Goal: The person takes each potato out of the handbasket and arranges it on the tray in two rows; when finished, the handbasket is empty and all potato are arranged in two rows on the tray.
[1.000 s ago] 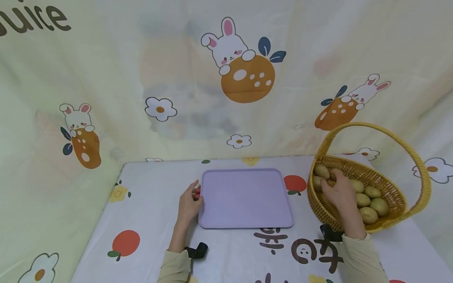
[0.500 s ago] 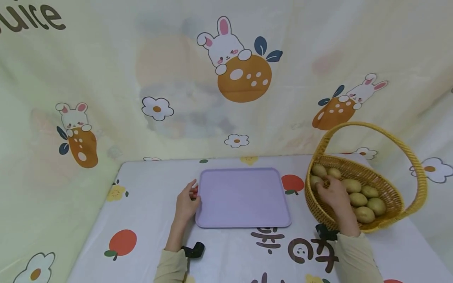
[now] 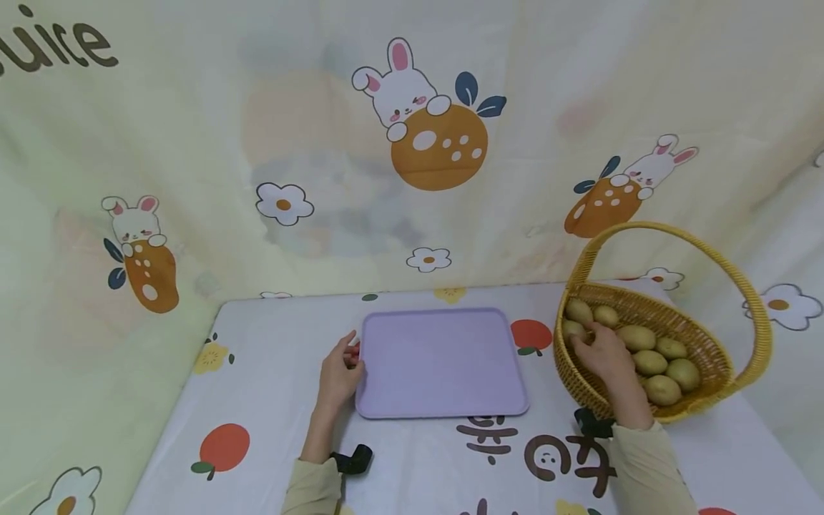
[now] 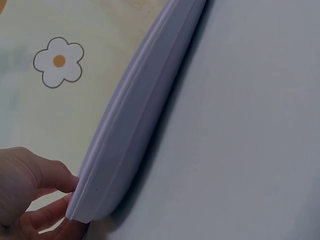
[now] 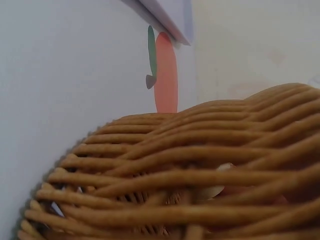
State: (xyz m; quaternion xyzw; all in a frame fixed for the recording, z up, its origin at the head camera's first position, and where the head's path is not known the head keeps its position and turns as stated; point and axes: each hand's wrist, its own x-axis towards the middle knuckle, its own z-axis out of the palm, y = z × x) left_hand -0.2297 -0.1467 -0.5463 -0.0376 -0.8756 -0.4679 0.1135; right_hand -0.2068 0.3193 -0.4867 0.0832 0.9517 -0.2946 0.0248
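A flat lilac tray (image 3: 440, 365) lies on the table. At its left edge is my left hand (image 3: 339, 370); in the left wrist view the thumb (image 4: 57, 175) meets the rim and the other fingers go behind and under it, pinching the edge. On the right stands a yellow wicker basket (image 3: 579, 390) with a tall arched handle, holding several potatoes (image 3: 663, 390). Reaching inside it, my right hand (image 3: 608, 357) has its fingertips at a potato (image 3: 573, 330) near the left wall. Whether the fingers grip it is hidden; the weave covers them in the right wrist view.
A white printed cloth (image 3: 270, 386) covers the table, with a patterned curtain (image 3: 322, 129) hanging behind. The basket handle (image 3: 759, 315) arches above the potatoes. A strip of cloth with a printed red fruit (image 3: 531, 335) separates tray and basket.
My right hand has shifted slightly left and toward me inside the basket, uncovering a potato near the far left wall. My left hand stays at the tray edge. The head view has shifted slightly.
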